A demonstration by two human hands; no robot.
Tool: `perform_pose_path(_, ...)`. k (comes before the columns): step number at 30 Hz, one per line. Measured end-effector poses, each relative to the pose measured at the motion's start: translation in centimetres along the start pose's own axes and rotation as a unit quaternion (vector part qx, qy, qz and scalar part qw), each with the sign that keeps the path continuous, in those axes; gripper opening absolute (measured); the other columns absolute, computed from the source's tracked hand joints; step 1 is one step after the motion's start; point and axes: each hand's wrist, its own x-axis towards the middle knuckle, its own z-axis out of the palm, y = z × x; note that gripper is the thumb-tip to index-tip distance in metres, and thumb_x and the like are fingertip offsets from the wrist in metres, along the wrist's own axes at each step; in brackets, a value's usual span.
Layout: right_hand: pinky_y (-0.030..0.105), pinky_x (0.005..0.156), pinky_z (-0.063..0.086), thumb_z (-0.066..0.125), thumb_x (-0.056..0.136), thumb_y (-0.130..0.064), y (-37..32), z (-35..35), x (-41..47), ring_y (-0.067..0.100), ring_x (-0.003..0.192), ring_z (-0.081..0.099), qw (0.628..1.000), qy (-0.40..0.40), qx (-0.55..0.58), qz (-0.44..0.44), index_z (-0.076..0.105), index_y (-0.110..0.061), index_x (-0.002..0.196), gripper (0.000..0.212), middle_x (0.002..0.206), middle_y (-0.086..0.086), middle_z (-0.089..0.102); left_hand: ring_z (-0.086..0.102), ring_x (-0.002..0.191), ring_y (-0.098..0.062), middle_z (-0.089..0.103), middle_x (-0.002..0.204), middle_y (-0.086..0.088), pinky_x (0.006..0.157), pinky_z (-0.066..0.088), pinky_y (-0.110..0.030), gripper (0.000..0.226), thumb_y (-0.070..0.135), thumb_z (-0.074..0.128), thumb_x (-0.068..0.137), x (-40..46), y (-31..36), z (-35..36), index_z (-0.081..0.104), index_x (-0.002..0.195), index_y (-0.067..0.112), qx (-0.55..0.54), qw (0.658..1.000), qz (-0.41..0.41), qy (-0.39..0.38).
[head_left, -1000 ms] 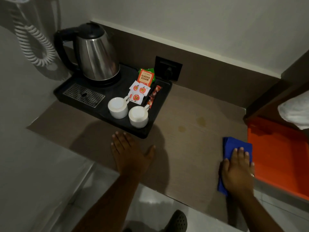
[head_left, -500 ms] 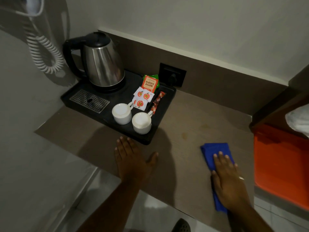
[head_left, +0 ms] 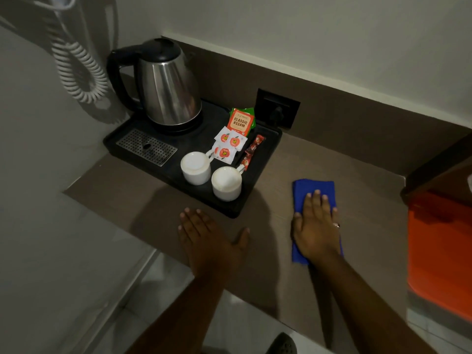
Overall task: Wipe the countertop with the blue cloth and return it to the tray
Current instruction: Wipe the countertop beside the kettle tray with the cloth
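Observation:
The folded blue cloth (head_left: 313,190) lies flat on the brown countertop (head_left: 286,159), just right of the black tray (head_left: 265,159). My right hand (head_left: 315,226) presses flat on the cloth, fingers spread and pointing away from me, covering its near half. My left hand (head_left: 207,238) rests palm down on the countertop in front of the tray, holding nothing. The tray sits at the back left of the counter.
On the tray stand a steel kettle (head_left: 166,90), two upturned white cups (head_left: 196,167), tea sachets (head_left: 240,121) and a drip grate (head_left: 146,146). A wall socket (head_left: 278,108) is behind it. An orange surface (head_left: 441,254) borders the counter's right end. A coiled white cord (head_left: 79,65) hangs at left.
My right hand has slid the blue cloth leftward across the counter, from beside the orange surface toward the tray. My left hand stays planted in front of the tray.

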Motion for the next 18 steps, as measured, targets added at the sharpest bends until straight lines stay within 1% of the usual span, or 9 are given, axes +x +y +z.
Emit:
perform_pose_path(2,0.04,0.119,-0.002,0.017,0.097,-0.047,2.3,0.3,-2.3,0.017,0.147,-0.005,0.998,-0.012,-0.004,-0.067,0.002,-0.019,0.15,0.062,0.16,0.001,-0.002,0.018,0.146,-0.048,0.021,0.154,-0.037,0.119,0.015,-0.057,0.122,0.082,0.04,0.072,0.1,-0.1,0.1,0.022,0.146,-0.013,0.0,1.0,0.007,0.006)
perform_pose_path(4,0.037,0.118,-0.002,0.015,0.095,-0.05,5.7,-0.2,-3.7,0.011,0.145,-0.006,0.997,-0.013,0.004,-0.076,0.002,-0.024,0.148,0.061,0.158,-0.004,-0.001,0.018,0.145,-0.048,0.021,0.154,-0.038,0.119,0.015,-0.058,0.121,0.081,0.042,0.072,0.1,-0.2,0.4,0.023,0.145,-0.013,-0.002,1.0,0.015,0.01)
perform_pose_path(6,0.04,0.12,0.002,0.02,0.097,-0.046,8.3,-0.9,-3.8,0.015,0.146,-0.001,0.999,0.005,0.001,-0.032,0.006,-0.02,0.149,0.06,0.16,0.0,0.005,0.018,0.145,-0.049,0.021,0.154,-0.038,0.119,0.015,-0.058,0.121,0.081,0.042,0.072,0.1,-0.4,0.7,0.022,0.145,-0.013,0.0,1.0,0.022,0.017)
perform_pose_path(8,0.046,0.121,0.008,0.027,0.098,-0.04,9.1,-1.4,-2.7,0.023,0.148,0.006,0.999,0.023,-0.007,0.026,0.013,-0.014,0.15,0.06,0.161,0.007,0.011,0.018,0.145,-0.05,0.021,0.153,-0.039,0.118,0.015,-0.059,0.121,0.08,0.042,0.072,0.2,-0.6,1.2,0.022,0.145,-0.013,0.002,0.999,0.029,0.031)
perform_pose_path(12,0.051,0.12,0.008,0.025,0.098,-0.038,5.6,-1.8,1.4,0.031,0.148,0.004,0.984,0.038,0.002,0.175,0.011,-0.006,0.15,0.062,0.161,0.015,0.007,0.017,0.144,-0.051,0.021,0.152,-0.041,0.117,0.014,-0.061,0.121,0.079,0.044,0.07,0.4,-0.8,1.9,0.021,0.145,-0.014,0.001,0.998,0.032,0.046)
perform_pose_path(13,0.052,0.12,0.008,0.024,0.098,-0.037,4.0,-1.7,2.2,0.032,0.148,0.003,0.981,0.036,0.01,0.192,0.01,-0.005,0.15,0.063,0.161,0.016,0.006,0.017,0.144,-0.051,0.021,0.152,-0.041,0.117,0.014,-0.061,0.121,0.08,0.043,0.07,0.4,-0.8,1.8,0.021,0.145,-0.014,0.0,0.999,0.028,0.045)
perform_pose_path(14,0.052,0.12,0.006,0.023,0.098,-0.037,2.3,-1.2,2.7,0.033,0.148,0.003,0.983,0.032,0.015,0.18,0.009,-0.004,0.15,0.063,0.161,0.017,0.005,0.016,0.145,-0.051,0.02,0.153,-0.04,0.118,0.013,-0.06,0.121,0.08,0.042,0.07,0.4,-0.7,1.7,0.02,0.145,-0.013,0.0,0.999,0.024,0.042)
perform_pose_path(15,0.05,0.12,0.004,0.022,0.098,-0.038,0.6,-0.6,2.6,0.032,0.148,0.002,0.989,0.03,0.013,0.142,0.008,-0.006,0.15,0.063,0.161,0.016,0.004,0.015,0.145,-0.05,0.019,0.153,-0.04,0.118,0.012,-0.06,0.122,0.08,0.041,0.07,0.4,-0.7,1.6,0.02,0.146,-0.013,0.001,0.999,0.019,0.038)
perform_pose_path(18,0.043,0.119,-0.002,0.021,0.099,-0.041,-1.3,1.1,-0.6,0.025,0.149,-0.001,1.0,0.011,-0.004,-0.009,0.005,-0.012,0.151,0.062,0.162,0.009,0.001,0.011,0.147,-0.049,0.016,0.155,-0.038,0.12,0.009,-0.058,0.122,0.081,0.04,0.071,0.2,-0.5,1.2,0.017,0.147,-0.012,-0.004,1.0,0.011,0.022)
